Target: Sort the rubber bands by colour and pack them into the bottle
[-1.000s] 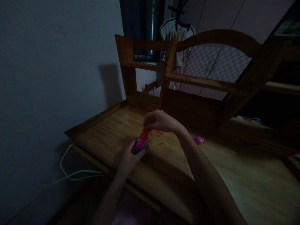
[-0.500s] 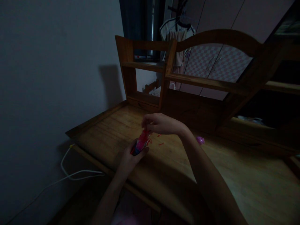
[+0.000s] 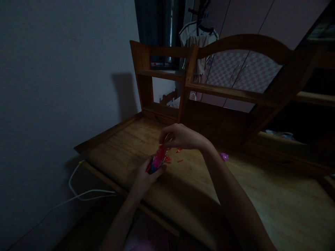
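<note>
The left hand (image 3: pixel 145 176) was closed around the lower end of a small red and pink packet (image 3: pixel 157 159), holding it tilted above the desk (image 3: pixel 261 195), near the desk's front left edge. The right hand (image 3: pixel 180 136) was pinched shut on the packet's upper end, fingertips drawn together over the torn top. Several small red scraps (image 3: pixel 179 155) lay on the desk just beyond the packet, and a small pink object (image 3: pixel 224 156) lay further right, well apart from both hands. The light was poor and the packet's contents could not be made out. In the inspector's judgement, the peeling would go best with the lower grip held firm and steady, the upper pinch pulling away in short strips, and the work kept over the desk so loose scraps landed there.
</note>
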Motion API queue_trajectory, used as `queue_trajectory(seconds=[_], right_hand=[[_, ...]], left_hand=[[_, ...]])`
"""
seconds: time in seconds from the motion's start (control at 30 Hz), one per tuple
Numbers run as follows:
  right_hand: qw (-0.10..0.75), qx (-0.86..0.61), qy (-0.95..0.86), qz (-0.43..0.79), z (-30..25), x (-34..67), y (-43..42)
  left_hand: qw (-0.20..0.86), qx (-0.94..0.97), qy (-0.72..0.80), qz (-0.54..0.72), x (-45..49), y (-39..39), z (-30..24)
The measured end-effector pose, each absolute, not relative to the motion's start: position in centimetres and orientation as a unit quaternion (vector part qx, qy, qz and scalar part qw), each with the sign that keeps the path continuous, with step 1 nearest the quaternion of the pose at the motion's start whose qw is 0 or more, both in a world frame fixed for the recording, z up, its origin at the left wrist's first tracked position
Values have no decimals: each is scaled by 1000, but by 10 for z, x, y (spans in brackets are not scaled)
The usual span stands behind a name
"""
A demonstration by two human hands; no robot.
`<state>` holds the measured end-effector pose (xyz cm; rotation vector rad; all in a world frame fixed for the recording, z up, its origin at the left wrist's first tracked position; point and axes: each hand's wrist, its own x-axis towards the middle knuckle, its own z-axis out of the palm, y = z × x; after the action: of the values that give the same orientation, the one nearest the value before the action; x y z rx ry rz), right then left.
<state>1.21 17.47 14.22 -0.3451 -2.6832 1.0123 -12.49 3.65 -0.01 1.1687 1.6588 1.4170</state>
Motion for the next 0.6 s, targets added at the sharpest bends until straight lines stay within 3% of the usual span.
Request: queue_trajectory(seconds=[0.27,0.6], right_hand=[[152,-119,-933,305,150,16,176],[107,-129,-941,294,156,18,167]], left_hand=[[338,435,629,548,-124,36,0],[328,405,636,569,-124,37,-1]])
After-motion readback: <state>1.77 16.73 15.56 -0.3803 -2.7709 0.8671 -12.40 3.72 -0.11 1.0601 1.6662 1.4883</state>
